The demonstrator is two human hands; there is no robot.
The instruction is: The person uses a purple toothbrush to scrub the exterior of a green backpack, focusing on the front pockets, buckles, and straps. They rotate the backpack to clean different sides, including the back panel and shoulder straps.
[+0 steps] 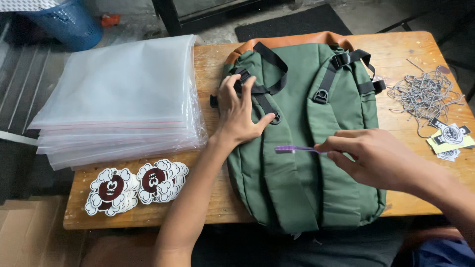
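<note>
The right hand (368, 158) pinches a thin purple brush (297, 149), its fingers closed on the handle, bristles over the green fabric backpack (297, 188) on the wooden surface (217, 198). Beyond, the left hand (237, 111) lies flat, fingers spread, beside a black strap (269, 64). Hard strokes could snag that strap.

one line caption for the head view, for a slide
Left hand steadies a green backpack on a wooden table while the right hand holds a purple toothbrush over it.
</note>
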